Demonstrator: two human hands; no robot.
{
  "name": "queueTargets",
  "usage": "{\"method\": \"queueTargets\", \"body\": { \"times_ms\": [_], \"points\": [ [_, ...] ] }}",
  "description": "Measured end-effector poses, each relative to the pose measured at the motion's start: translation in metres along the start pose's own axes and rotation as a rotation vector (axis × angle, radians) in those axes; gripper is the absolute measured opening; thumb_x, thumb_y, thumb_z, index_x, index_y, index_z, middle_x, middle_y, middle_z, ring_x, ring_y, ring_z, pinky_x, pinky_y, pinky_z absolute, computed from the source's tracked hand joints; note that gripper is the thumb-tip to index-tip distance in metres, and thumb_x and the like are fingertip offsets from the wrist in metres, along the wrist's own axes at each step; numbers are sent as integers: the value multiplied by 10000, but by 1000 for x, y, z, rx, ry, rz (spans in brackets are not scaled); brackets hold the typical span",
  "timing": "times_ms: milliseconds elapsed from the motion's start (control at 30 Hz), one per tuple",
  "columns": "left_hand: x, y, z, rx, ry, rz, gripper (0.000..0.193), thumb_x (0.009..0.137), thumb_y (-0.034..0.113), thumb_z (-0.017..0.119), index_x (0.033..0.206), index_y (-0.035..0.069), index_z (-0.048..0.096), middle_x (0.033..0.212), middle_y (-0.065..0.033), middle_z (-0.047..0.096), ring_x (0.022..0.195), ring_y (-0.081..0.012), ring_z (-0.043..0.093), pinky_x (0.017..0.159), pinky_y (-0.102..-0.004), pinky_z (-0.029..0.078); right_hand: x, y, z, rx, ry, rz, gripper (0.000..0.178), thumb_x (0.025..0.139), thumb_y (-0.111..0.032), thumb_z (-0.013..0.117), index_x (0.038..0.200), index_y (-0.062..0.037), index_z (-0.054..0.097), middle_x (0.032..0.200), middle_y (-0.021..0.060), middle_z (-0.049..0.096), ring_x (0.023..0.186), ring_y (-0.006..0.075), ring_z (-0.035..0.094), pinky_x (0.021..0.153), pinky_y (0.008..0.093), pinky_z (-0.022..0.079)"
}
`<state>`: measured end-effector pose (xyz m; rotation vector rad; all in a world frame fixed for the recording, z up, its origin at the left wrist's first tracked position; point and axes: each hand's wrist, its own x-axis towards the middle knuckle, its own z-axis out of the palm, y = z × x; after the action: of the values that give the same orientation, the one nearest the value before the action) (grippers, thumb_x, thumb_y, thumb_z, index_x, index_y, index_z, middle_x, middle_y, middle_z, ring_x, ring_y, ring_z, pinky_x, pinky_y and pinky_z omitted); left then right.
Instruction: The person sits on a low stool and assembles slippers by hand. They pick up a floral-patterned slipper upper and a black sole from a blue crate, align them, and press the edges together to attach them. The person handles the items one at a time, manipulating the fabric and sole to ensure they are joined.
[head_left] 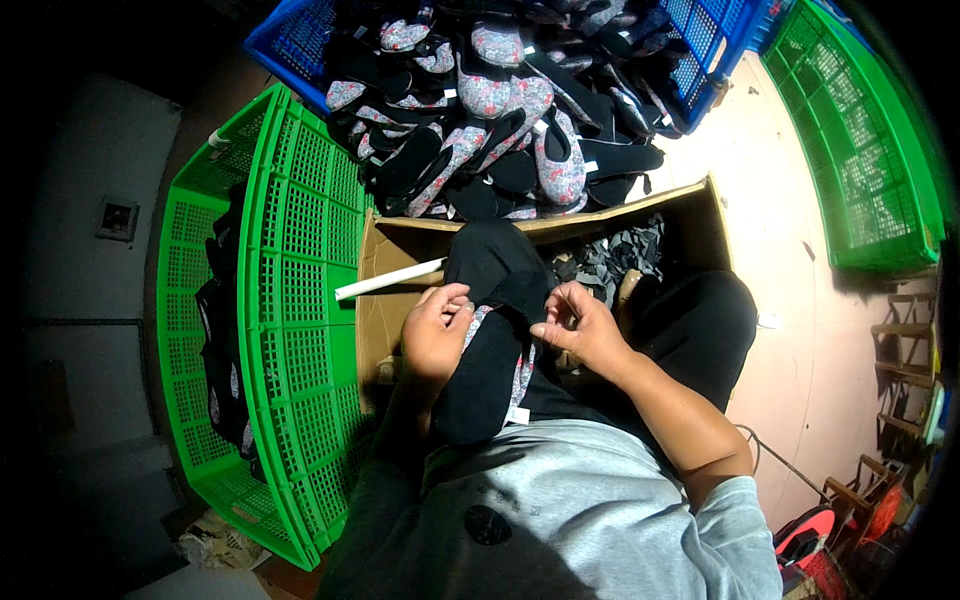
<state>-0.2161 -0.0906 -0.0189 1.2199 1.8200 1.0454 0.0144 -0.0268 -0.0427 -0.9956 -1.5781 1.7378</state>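
A slipper (478, 385) with a black sole and grey-and-red floral trim rests along my lap, a small white tag at its near end. My left hand (436, 328) is closed at its left edge, with thumb and fingers bent around the trim. On the other side my right hand (585, 325) pinches the slipper's dark far edge between thumb and fingers. Whether that hand also holds something small cannot be made out. The slipper's far end blends into my black trousers.
A cardboard box (375, 310) with dark fabric scraps (625, 255) lies around my knees; a white rod (390, 278) crosses its edge. Floral slippers (485, 95) heap from a blue crate (705, 35). Green crates stand left (300, 290) and far right (850, 150).
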Motion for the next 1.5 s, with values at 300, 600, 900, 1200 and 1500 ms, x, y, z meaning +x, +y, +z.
{"method": "queueTargets", "body": {
  "times_ms": [300, 600, 900, 1200, 1500],
  "points": [
    [3, -9, 4, -105, -149, -134, 183, 904, 35, 628, 1077, -23, 638, 889, -20, 628, 774, -61, 572, 717, -202, 475, -3, -6, 0, -324, -15, 36, 502, 753, -302, 833, 1023, -34, 506, 838, 83, 624, 773, 176, 627, 736, 309, 516],
    [4, -1, -1, -227, -310, -181, 137, 863, -10, 671, 959, 25, 580, 819, 28, 559, 734, -25, 518, 671, -181, 431, -1, 18, 3, -252, -5, 79, 384, 777, -128, 750, 1026, -17, 480, 878, 127, 629, 795, 226, 634, 726, 354, 501],
    [-11, 31, 5, 21, -164, 106, 197, 751, -97, 663, 814, 23, 521, 776, 11, 452, 685, -38, 446, 609, -203, 389, 1, 31, 2, -260, -50, 142, 367, 769, -84, 717, 1041, -2, 485, 958, 167, 635, 916, 293, 637, 824, 357, 487],
    [-15, 26, 7, 322, 16, 346, 221, 644, -127, 616, 751, 8, 478, 740, -63, 442, 631, -151, 474, 581, -269, 396, 1, 17, 1, -300, -76, 171, 379, 772, -97, 716, 1064, -12, 489, 981, 162, 641, 936, 294, 641, 836, 356, 487],
    [-16, 27, 9, 381, 88, 357, 239, 613, -134, 610, 736, 11, 465, 707, -83, 434, 607, -195, 475, 567, -296, 389, -1, 24, 2, -261, -79, 125, 348, 778, -84, 702, 1048, -18, 492, 921, 138, 625, 850, 256, 628, 791, 342, 492]
  ]
}}
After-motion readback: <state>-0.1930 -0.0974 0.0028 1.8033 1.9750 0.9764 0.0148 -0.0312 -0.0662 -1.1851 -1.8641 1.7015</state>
